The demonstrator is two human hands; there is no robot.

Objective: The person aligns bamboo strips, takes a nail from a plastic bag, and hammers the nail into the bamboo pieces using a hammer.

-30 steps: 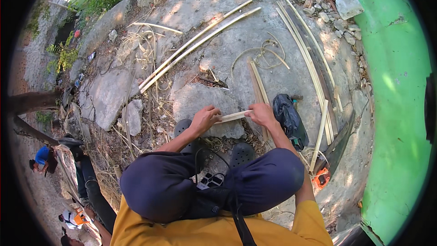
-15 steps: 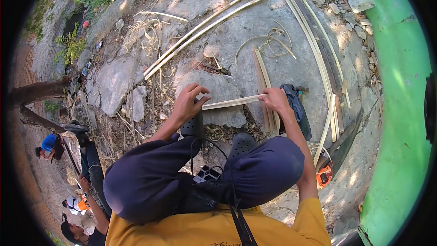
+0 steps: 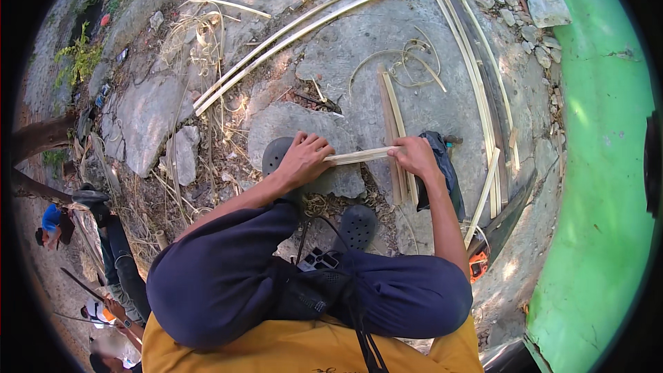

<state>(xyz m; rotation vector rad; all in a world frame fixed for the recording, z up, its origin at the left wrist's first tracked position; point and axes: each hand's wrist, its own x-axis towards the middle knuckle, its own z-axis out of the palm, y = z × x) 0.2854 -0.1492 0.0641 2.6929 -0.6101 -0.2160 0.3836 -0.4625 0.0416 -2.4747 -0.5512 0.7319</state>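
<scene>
A short bundle of pale bamboo strips (image 3: 360, 157) is stretched nearly level between my two hands, over the grey stone in front of my feet. At its left end, my left hand (image 3: 304, 160) is closed, with the fingers over the strips. My right hand (image 3: 414, 157) pinches the other end between thumb and fingers. Just beyond the right hand, a dark plastic bag (image 3: 442, 176) lies on the ground, and two straight slats (image 3: 395, 124) lie close to the right fingers. Under the left wrist shows my dark clog (image 3: 275, 154).
Long pale strips (image 3: 297, 41) lie at the far left, with more long strips (image 3: 476, 76) on the right. A thin coiled strip (image 3: 407, 62) rests between them. Tangled shavings (image 3: 207, 41) and broken slabs are on the left. A green wall (image 3: 601, 131) borders the right; people sit at lower left.
My left hand has closed on the strips' left end, where its fingers were spread before. It has shifted right, nearer the right hand. The view has turned slightly, and my right knee is lower.
</scene>
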